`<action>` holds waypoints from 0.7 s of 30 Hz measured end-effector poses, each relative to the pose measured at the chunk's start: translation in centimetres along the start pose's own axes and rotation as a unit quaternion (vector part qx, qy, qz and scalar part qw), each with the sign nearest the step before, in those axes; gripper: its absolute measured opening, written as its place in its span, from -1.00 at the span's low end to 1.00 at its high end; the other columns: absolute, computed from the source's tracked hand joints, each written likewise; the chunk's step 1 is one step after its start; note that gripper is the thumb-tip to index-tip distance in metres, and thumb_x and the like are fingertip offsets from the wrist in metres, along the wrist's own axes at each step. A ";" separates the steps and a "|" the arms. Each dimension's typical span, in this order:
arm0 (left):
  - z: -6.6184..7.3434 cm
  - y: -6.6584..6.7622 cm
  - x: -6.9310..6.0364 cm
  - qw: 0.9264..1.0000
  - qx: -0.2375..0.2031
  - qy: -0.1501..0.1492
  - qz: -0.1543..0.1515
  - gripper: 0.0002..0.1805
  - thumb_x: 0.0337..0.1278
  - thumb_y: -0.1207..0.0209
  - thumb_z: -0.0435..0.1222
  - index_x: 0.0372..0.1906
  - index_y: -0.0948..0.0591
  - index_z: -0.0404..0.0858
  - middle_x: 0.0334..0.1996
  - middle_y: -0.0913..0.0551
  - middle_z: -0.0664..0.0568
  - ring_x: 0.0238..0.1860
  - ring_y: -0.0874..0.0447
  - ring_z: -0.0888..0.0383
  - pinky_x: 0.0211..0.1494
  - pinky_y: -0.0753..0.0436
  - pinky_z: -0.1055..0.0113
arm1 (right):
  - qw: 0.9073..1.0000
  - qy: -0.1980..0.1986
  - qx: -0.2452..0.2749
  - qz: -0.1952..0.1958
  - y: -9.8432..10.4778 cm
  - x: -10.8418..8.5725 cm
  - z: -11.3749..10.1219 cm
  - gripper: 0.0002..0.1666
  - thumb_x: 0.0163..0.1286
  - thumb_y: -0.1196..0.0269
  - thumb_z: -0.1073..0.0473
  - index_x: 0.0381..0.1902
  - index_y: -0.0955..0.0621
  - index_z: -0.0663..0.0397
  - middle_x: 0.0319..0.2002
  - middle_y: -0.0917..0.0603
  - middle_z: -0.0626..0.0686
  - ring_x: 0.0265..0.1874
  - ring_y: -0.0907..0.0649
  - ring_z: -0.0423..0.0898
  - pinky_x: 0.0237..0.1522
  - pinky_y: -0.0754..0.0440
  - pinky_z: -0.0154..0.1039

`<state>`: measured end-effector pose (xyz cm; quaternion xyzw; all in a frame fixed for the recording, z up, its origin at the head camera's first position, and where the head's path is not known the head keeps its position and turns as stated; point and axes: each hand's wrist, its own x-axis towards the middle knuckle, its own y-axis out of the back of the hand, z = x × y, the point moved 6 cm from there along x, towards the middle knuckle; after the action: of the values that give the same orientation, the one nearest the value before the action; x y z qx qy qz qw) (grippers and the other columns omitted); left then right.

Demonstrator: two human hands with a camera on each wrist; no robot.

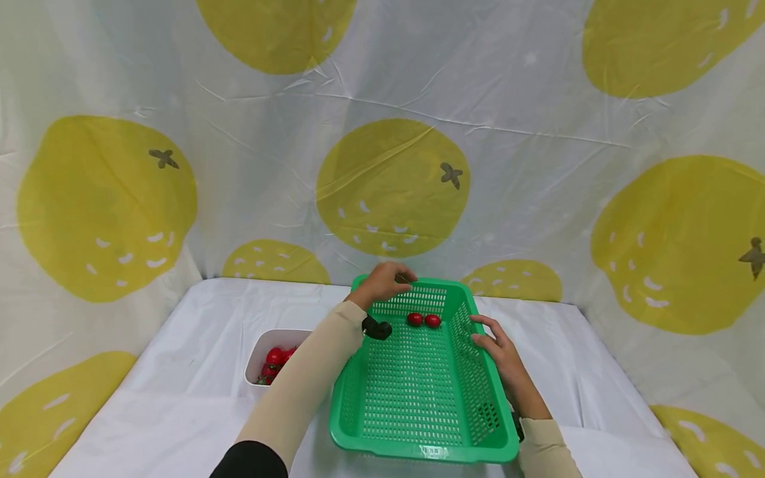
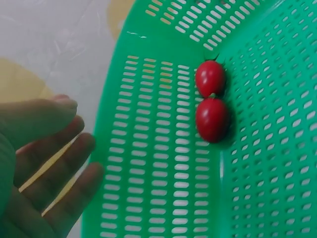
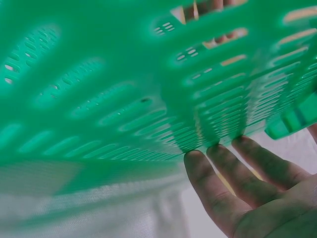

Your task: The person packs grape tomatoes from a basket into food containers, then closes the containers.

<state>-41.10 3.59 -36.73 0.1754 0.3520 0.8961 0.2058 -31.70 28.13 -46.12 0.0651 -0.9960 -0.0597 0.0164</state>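
Observation:
A green plastic basket (image 1: 412,392) with slotted walls lies in front of me. Two red cherry tomatoes (image 1: 424,320) sit side by side at its far end; the left wrist view shows the tomatoes (image 2: 212,106) against the base of the wall. My left hand (image 1: 385,284) is over the far left corner with loosely bent fingers and nothing in them. In the left wrist view, that hand (image 2: 47,158) is just outside the rim. My right hand (image 1: 502,355) holds the basket's right side, thumb at the rim. Its fingertips (image 3: 200,166) press the outer wall from below.
A white container (image 1: 254,362) with several red tomatoes (image 1: 275,358) stands left of the basket, partly hidden by my left sleeve. A white cloth (image 1: 197,345) covers the table. Behind it hangs a curtain (image 1: 514,133) printed with yellow fruit.

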 end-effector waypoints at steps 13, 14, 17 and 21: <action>-0.6 -3.4 0.9 0.998 -0.012 0.049 0.028 -0.77 0.27 -0.20 -0.35 -0.01 -0.67 -0.23 -0.04 -0.66 -0.01 0.01 -0.59 0.07 0.03 -0.58 0.25 | 1.000 0.009 0.002 0.001 -0.1 -0.1 -0.3 -0.44 0.51 -0.07 0.01 0.40 -0.26 -0.09 0.14 -0.46 0.39 -0.15 -0.66 0.19 -0.25 -0.68 0.03; -0.6 -3.6 1.0 0.998 -0.014 0.049 0.027 -0.77 0.28 -0.19 -0.34 -0.01 -0.67 -0.23 -0.04 -0.66 0.00 0.02 -0.59 0.07 0.03 -0.58 0.25 | 1.000 0.009 0.002 -0.001 -0.1 -0.1 -0.3 -0.44 0.51 -0.06 0.02 0.40 -0.26 -0.10 0.15 -0.45 0.39 -0.14 -0.65 0.19 -0.25 -0.68 0.03; -0.7 -4.0 1.1 0.998 -0.026 0.051 0.024 -0.76 0.29 -0.18 -0.33 0.01 -0.66 -0.23 -0.02 -0.65 0.00 0.04 -0.58 0.07 0.04 -0.57 0.24 | 1.000 0.008 0.005 0.002 0.0 0.0 -0.1 -0.46 0.50 -0.07 0.01 0.39 -0.28 -0.14 0.16 -0.45 0.36 -0.14 -0.65 0.21 -0.26 -0.68 0.04; -0.9 -4.3 0.9 0.998 -0.035 0.053 0.024 -0.75 0.28 -0.18 -0.35 0.02 -0.65 -0.24 -0.01 -0.65 -0.03 0.04 -0.58 0.04 0.06 -0.57 0.21 | 1.000 0.007 0.010 0.000 0.0 0.3 0.0 -0.46 0.49 -0.08 0.01 0.37 -0.29 -0.15 0.19 -0.43 0.33 -0.12 -0.64 0.22 -0.24 -0.67 0.05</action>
<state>-41.22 6.36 -40.24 0.1286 0.3269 0.9205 0.1710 -32.01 28.12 -46.09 0.0660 -0.9963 -0.0495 0.0225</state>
